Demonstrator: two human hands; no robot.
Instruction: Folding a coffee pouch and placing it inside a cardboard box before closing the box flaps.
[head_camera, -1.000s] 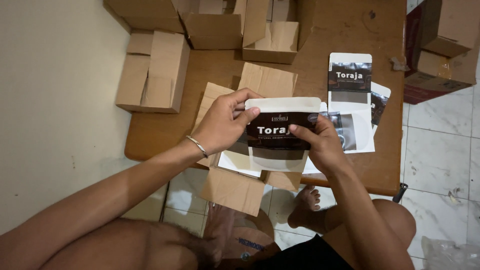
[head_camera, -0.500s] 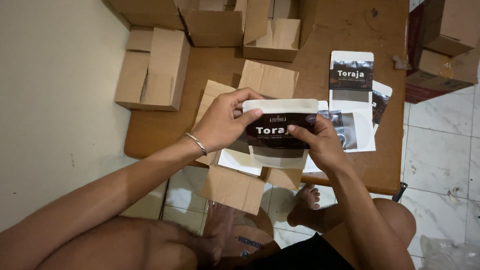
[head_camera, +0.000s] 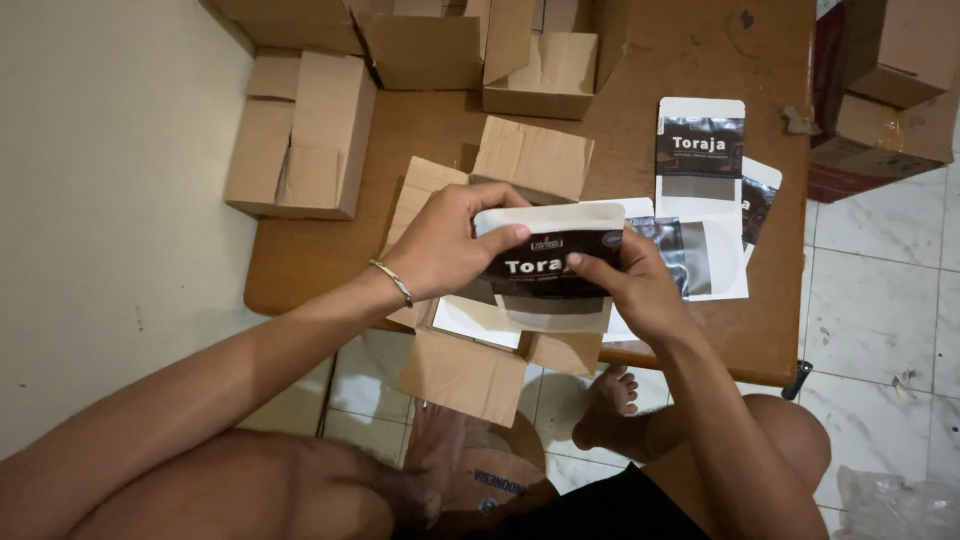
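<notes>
Now both hands hold one white pouch (head_camera: 548, 268) with a dark label, up over the near edge of the wooden counter (head_camera: 640, 130). The left hand (head_camera: 440, 250) has its thumb on the front of the pouch's top corner and its fingers behind. The right hand (head_camera: 630, 290) pinches the other side, thumb on the dark label. So each grip is closed on the pouch.

Compared with a second ago, very little has changed. The pouch sits in almost the same spot, maybe a tiny bit lower, and the hands have kept the same hold. That looks like a slow, careful step, like checking or pressing the top of the pouch, not moving it away.

Right under the pouch is an open brown box (head_camera: 470, 350) with its flaps spread out, hanging a little over the counter's edge. More white pouches (head_camera: 700, 160) lie flat on the counter to the right, well apart from the hands. Other brown boxes (head_camera: 300, 135) sit at the far left and back.
</notes>
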